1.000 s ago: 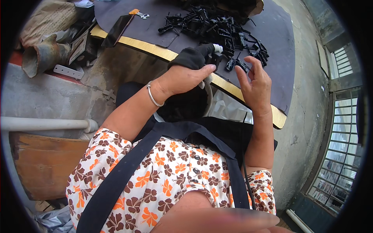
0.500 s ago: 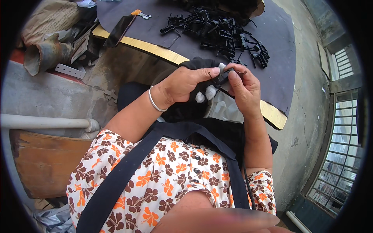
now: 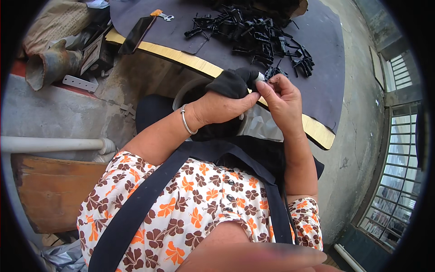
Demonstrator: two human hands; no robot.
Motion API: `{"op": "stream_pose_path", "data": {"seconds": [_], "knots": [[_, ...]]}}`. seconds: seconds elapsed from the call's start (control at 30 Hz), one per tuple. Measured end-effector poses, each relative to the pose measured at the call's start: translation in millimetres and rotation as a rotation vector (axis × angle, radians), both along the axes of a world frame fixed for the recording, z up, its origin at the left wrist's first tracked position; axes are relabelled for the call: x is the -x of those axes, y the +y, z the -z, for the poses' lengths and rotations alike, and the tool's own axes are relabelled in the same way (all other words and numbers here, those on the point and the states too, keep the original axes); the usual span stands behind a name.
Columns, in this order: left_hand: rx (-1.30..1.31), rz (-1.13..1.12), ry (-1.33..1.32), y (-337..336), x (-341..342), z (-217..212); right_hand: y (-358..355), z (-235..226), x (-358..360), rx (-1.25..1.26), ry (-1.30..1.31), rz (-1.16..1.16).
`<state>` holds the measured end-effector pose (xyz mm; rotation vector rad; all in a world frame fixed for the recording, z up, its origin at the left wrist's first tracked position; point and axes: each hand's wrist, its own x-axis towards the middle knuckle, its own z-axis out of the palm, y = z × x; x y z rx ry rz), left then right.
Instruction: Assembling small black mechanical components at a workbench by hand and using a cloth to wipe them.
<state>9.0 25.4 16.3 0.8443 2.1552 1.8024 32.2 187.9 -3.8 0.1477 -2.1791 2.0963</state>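
Observation:
In front of the table edge my two hands meet at the fingertips. My left hand is closed, its fingers in a black glove with a white covering at a fingertip; the thumb is bare. My right hand pinches with thumb and bent forefinger close to that white tip. A small black plastic part is between the fingers, mostly hidden by them. Beyond the hands, a loose pile of similar black plastic parts lies on the dark table cover.
A phone and a small wrench with an orange end lie at the table's left. Below the hands stands a bucket beside a clear plastic bag. At left are a rusty pipe fitting and a white pipe.
My left hand has turned over, bringing the black glove's back into view and hiding two white fingertips. The black part, plainly seen before, is now mostly covered. My right hand has barely moved.

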Motion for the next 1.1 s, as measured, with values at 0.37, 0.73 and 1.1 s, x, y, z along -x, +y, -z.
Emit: {"op": "stream_pose_path", "data": {"seconds": [0.37, 0.73, 1.1], "knots": [[0.211, -0.118, 0.463, -4, 2, 6, -1, 2, -2, -0.350, 0.084, -0.064], [-0.014, -0.144, 0.433, -12, 6, 10, -2, -7, -16, -0.263, 0.148, 0.011], [0.009, 0.011, -0.375, -13, -27, 2, 2, 25, -57, -0.354, 0.426, -0.098]]}}
